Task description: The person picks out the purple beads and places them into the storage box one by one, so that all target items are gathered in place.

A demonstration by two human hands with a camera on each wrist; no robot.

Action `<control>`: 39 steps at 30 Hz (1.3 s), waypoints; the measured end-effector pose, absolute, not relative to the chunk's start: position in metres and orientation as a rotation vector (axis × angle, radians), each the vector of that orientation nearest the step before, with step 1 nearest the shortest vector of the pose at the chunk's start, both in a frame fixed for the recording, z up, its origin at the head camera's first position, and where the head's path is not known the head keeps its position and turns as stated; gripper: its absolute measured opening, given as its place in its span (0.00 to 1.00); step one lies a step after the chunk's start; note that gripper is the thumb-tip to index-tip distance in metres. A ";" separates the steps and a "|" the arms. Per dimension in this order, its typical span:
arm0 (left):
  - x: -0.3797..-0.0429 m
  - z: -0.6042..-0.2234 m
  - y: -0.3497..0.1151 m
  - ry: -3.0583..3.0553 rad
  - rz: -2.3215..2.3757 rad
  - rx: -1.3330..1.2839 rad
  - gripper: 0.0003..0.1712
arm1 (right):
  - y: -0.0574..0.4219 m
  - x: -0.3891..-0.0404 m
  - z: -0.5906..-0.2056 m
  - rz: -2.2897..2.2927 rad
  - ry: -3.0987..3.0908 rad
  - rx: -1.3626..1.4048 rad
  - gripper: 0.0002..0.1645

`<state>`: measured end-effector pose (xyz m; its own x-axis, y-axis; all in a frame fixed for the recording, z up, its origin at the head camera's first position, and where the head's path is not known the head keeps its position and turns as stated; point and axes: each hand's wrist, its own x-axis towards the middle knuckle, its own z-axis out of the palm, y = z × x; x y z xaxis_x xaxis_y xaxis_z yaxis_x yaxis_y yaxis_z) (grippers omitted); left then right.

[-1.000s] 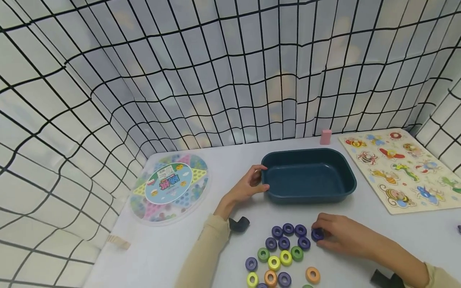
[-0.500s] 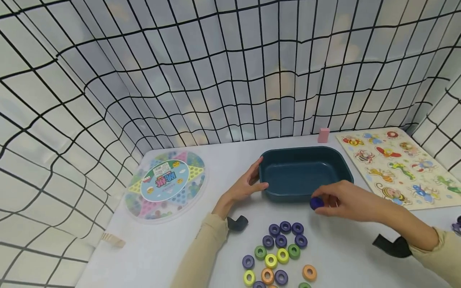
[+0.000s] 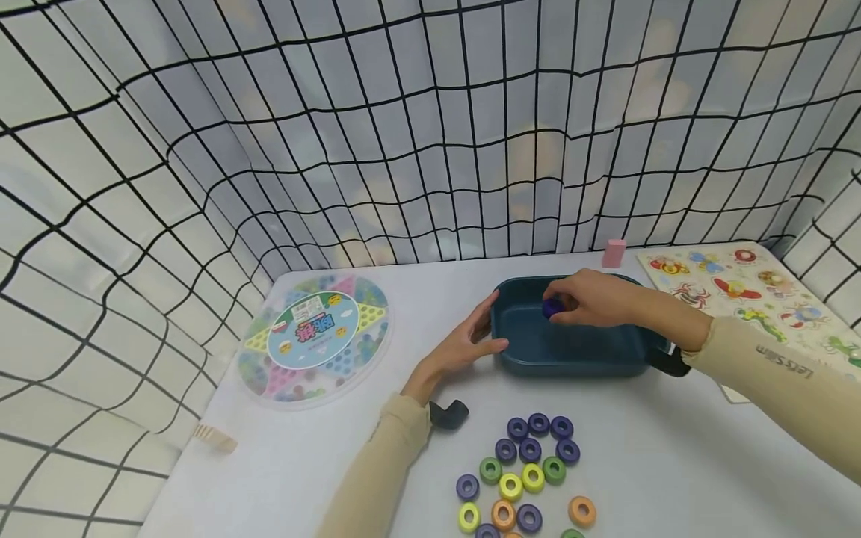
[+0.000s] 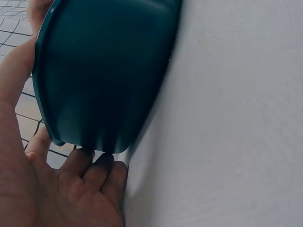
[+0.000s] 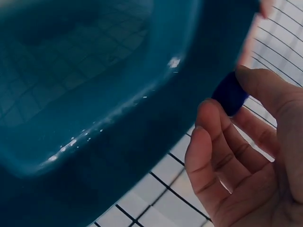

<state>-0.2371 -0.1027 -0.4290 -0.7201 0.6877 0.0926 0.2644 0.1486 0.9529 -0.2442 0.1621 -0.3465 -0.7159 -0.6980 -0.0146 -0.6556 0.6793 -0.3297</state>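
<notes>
A dark teal plastic basin (image 3: 572, 359) stands mid-table in the head view. At its left end my left hand (image 3: 464, 344) holds it, thumb at the near corner and fingers along the end wall. In the left wrist view, the fingertips (image 4: 116, 175) meet the basin wall (image 4: 104, 71). Over the basin's inside, my right hand (image 3: 592, 299) pinches a purple ring bead (image 3: 553, 307) between thumb and fingers. The right wrist view shows that bead (image 5: 230, 94) edge-on. Several ring beads lie loose near the front, purple (image 3: 539, 424), green (image 3: 490, 470), yellow (image 3: 510, 486) and orange (image 3: 581, 511).
A round Chinese checkers set (image 3: 312, 336) lies at the left. At the right is a wooden insect puzzle board (image 3: 753, 291), partly behind the right arm. A pink block (image 3: 613, 253) stands by the back netting (image 3: 471, 149); a small wooden piece (image 3: 215, 438) lies near the left edge.
My right hand has lifted the purple bead from beside the other beads and carried it away and leftward, over the basin. The left hand has stayed at the basin's left end.
</notes>
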 end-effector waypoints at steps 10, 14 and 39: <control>-0.236 -0.434 -0.092 2.043 1.605 0.933 0.47 | 0.142 -0.283 -0.374 -0.294 2.657 -1.095 0.22; -0.233 -0.434 -0.089 2.032 1.601 0.943 0.47 | 0.135 -0.289 -0.383 -0.282 2.626 -1.110 0.23; -0.236 -0.426 -0.105 2.050 1.606 0.922 0.45 | 0.115 -0.281 -0.374 -0.202 2.744 -1.125 0.21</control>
<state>-0.2362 -0.1048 -0.4259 -0.7141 0.6929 0.0995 0.2623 0.1332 0.9557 -0.2806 0.1150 -0.3738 -0.7011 -0.7054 -0.1047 -0.6825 0.7063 -0.1881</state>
